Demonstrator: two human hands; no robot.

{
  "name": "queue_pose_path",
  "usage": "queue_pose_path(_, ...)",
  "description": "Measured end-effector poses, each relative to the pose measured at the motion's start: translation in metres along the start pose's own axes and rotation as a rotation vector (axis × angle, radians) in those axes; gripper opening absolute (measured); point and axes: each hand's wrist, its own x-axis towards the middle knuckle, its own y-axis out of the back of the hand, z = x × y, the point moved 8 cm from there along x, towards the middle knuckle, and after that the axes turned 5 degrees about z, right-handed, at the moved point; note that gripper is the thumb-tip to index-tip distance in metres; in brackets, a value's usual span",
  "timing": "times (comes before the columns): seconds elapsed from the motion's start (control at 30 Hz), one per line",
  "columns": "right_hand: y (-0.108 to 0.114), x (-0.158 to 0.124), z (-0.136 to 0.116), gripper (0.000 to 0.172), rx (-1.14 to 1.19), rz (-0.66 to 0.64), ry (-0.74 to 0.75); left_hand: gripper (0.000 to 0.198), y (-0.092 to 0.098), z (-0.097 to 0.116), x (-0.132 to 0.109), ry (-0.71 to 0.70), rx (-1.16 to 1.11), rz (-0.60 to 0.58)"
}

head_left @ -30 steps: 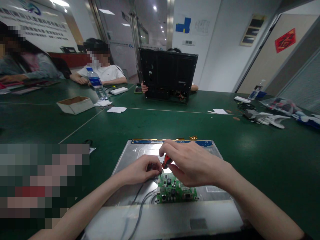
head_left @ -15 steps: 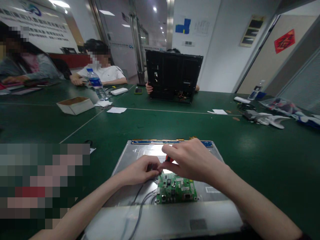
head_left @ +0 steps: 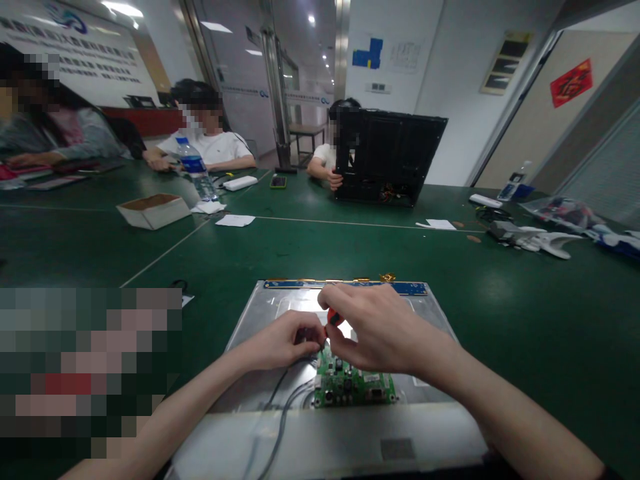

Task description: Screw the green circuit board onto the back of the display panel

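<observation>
A silver display panel (head_left: 240, 383) lies flat before me, with a green circuit board (head_left: 357, 387) on it. My right hand (head_left: 373, 323) is closed around the red and black handle of a screwdriver (head_left: 334, 317), held roughly upright over the board's far left corner. Fingertips pinched, my left hand (head_left: 297, 339) meets the lower end of the screwdriver at that corner; what lies between them is hidden. Grey cables (head_left: 283, 420) run from the board's left side toward me. Along the panel's far edge sits a narrow blue circuit strip (head_left: 295, 285).
Across the green table (head_left: 310, 250), a person holds up a black monitor housing (head_left: 387, 157). An open box (head_left: 154, 212), a water bottle (head_left: 196, 170) and paper (head_left: 235, 221) lie far left. White gloves (head_left: 537, 239) and a plastic bag (head_left: 565, 212) are at right.
My right hand has turned about the screwdriver and its fingers have shifted slightly left. My left hand stays put. Across the table, the black housing has moved right and tilted.
</observation>
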Motion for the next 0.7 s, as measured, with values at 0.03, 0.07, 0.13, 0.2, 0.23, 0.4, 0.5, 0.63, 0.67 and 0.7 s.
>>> queue_pose_path(0.03, 0.0, 0.0, 0.001, 0.009, 0.002, 0.001, 0.001, 0.007, 0.001, 0.001, 0.0, -0.004, 0.002, 0.006)
queue_pose_path(0.07, 0.0, 0.0, 0.002, 0.01, -0.002, 0.004, -0.005, 0.006, 0.002, 0.002, 0.0, -0.011, 0.002, 0.008)
queue_pose_path(0.13, -0.002, 0.0, 0.007, 0.017, -0.022, 0.014, -0.049, 0.006, 0.001, 0.004, 0.001, -0.03, -0.006, -0.005)
queue_pose_path(0.2, -0.004, 0.001, 0.011, 0.024, -0.058, 0.02, -0.097, 0.007, 0.0, 0.006, 0.001, -0.041, -0.023, -0.031)
queue_pose_path(0.23, -0.005, 0.002, 0.013, 0.025, -0.08, 0.019, -0.11, 0.008, -0.001, 0.005, 0.001, -0.037, -0.032, -0.041)
queue_pose_path(0.4, -0.003, 0.003, 0.008, 0.009, -0.047, 0.001, -0.055, 0.01, -0.001, 0.0, 0.0, 0.005, -0.011, -0.022)
queue_pose_path(0.5, 0.001, 0.001, 0.004, 0.012, 0.008, -0.021, 0.004, 0.011, -0.001, 0.001, 0.0, 0.004, -0.001, -0.024)
queue_pose_path(0.63, 0.002, -0.001, 0.002, 0.018, -0.011, -0.031, 0.046, 0.011, 0.002, 0.003, 0.001, 0.008, 0.012, -0.004)
queue_pose_path(0.67, 0.002, 0.0, 0.004, 0.023, -0.043, -0.033, 0.019, 0.011, 0.001, 0.003, 0.001, 0.005, 0.01, -0.015)
queue_pose_path(0.7, 0.001, 0.0, 0.008, 0.026, -0.086, -0.034, -0.024, 0.01, 0.0, 0.004, 0.001, 0.004, 0.001, -0.03)
